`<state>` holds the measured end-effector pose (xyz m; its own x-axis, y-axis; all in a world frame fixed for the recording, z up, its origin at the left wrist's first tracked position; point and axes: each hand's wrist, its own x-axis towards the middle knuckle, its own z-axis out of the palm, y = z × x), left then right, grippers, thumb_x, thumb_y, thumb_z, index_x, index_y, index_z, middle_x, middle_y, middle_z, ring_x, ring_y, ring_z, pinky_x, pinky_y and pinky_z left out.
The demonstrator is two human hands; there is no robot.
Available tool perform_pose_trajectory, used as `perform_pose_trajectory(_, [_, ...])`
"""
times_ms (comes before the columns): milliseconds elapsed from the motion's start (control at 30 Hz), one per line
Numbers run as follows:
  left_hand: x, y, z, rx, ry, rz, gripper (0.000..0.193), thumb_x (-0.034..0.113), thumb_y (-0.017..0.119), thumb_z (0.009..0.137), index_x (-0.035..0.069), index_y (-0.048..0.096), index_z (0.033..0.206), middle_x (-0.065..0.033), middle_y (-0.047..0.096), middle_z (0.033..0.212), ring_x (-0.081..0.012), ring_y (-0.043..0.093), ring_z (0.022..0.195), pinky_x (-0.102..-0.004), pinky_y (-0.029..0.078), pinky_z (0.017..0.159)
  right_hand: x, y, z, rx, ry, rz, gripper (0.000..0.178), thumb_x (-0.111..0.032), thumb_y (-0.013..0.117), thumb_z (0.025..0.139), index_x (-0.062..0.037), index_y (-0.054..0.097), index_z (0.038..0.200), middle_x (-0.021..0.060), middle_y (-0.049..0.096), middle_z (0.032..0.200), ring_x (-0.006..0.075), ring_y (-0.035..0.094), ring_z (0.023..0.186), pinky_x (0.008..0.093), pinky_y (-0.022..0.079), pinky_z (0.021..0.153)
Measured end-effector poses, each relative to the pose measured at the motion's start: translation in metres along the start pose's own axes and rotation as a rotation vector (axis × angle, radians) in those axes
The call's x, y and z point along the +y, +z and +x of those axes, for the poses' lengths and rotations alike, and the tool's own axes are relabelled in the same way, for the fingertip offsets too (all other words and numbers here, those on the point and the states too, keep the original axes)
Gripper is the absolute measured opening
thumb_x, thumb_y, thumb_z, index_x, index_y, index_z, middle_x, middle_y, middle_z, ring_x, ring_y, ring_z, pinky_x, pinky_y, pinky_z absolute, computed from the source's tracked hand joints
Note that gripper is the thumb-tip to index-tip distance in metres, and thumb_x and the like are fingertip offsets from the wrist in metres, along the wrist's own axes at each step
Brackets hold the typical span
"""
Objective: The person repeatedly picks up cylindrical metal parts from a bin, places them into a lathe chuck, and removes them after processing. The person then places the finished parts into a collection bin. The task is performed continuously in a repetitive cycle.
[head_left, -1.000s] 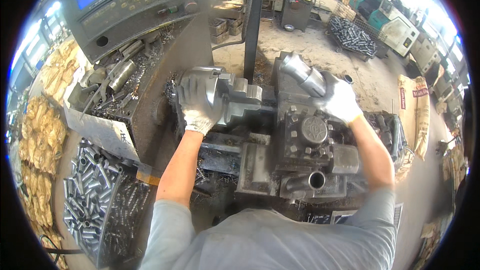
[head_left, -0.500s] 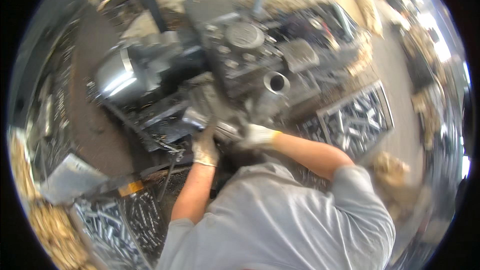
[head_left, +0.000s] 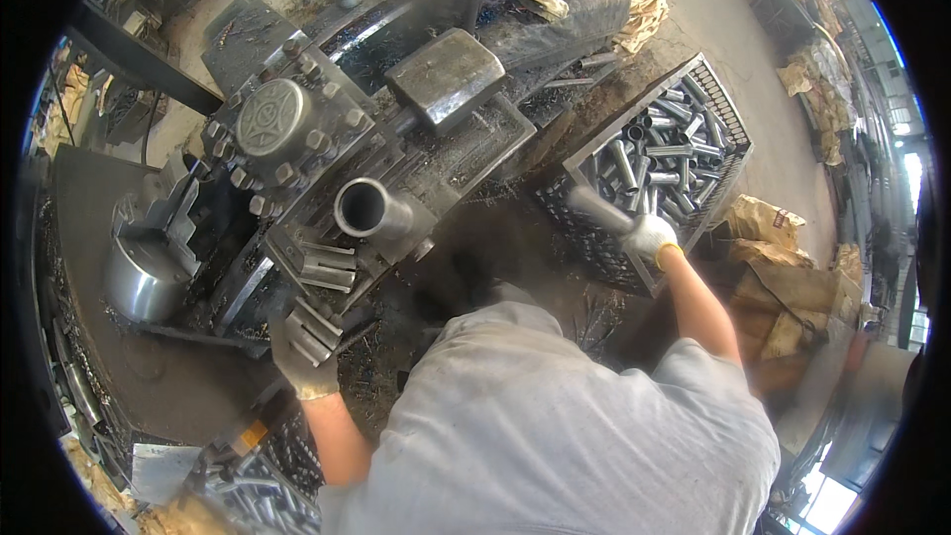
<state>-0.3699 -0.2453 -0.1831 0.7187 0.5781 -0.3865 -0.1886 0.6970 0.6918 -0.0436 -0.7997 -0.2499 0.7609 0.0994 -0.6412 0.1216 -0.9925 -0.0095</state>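
My right hand (head_left: 654,238), in a white glove, is closed round a short metal tube (head_left: 600,210), which is blurred. It is over the near side of a slatted crate (head_left: 728,107) heaped with similar metal tubes (head_left: 684,154). At the left, my gloved left hand (head_left: 305,373) is closed about a few short metal tubes (head_left: 313,333), its fingers partly hidden beneath them. Just beyond it, more metal tubes (head_left: 327,267) lie on the lathe's carriage. A wide upright metal sleeve (head_left: 374,210) stands beside them.
The lathe's bolted tool post (head_left: 277,121) and a metal block (head_left: 444,77) are ahead. A rounded shiny guard (head_left: 144,277) stands at the left. Below my left arm is another bin of metal parts (head_left: 263,495). Brown sacks (head_left: 768,228) are right of the crate.
My hands have parted from a metal tube near the machine's middle. The right moved right to the crate with a tube; the left is now at the tubes on the left. The view has turned.
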Motion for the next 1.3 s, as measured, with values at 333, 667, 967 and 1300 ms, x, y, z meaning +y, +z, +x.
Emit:
perform_pose_trajectory(333, [0.005,0.030,-0.015,0.056,-0.023,0.096,0.051,0.045,0.050,0.111,0.005,0.061,0.140,-0.0094,0.073,0.123,-0.0270,0.073,0.101,-0.0446,0.062,0.084,-0.023,-0.061,0.108,0.153,-0.017,-0.165,0.038,-0.031,0.065,0.094,-0.0079,0.076,0.122,0.0203,0.078,0.116,0.0375,0.076,0.107,0.0482,0.060,0.092])
perform_pose_trajectory(667, [-0.009,0.054,-0.036,-0.024,-0.299,-0.245,0.051,0.049,0.052,0.112,0.008,0.058,0.141,-0.0100,0.073,0.112,-0.0260,0.073,0.097,-0.0435,0.064,0.084,-0.402,-0.122,-0.132,-0.110,-0.774,0.519,0.060,-0.044,0.091,0.078,-0.0051,0.073,0.119,0.0197,0.077,0.114,0.0353,0.077,0.102,0.0444,0.063,0.088])
perform_pose_trajectory(967, [0.032,-0.014,-0.017,0.132,0.068,-0.017,0.039,0.042,0.066,0.104,0.008,0.068,0.124,-0.0079,0.074,0.100,-0.0241,0.074,0.088,-0.0394,0.064,0.079,-0.483,-0.005,-0.135,0.272,-1.154,-0.264,0.058,-0.030,0.073,0.091,-0.0077,0.057,0.143,0.0284,0.072,0.124,0.0448,0.075,0.103,0.0526,0.062,0.085])
perform_pose_trajectory(1300, [0.072,0.019,0.015,0.094,0.548,0.305,0.068,0.061,0.048,0.109,0.006,0.054,0.149,-0.0140,0.065,0.137,-0.0309,0.061,0.128,-0.0455,0.044,0.116,-0.551,-0.071,-0.179,-0.261,-1.033,0.320,0.079,-0.049,0.086,0.077,0.0000,0.064,0.135,0.0234,0.076,0.118,0.0325,0.076,0.108,0.0425,0.058,0.098])
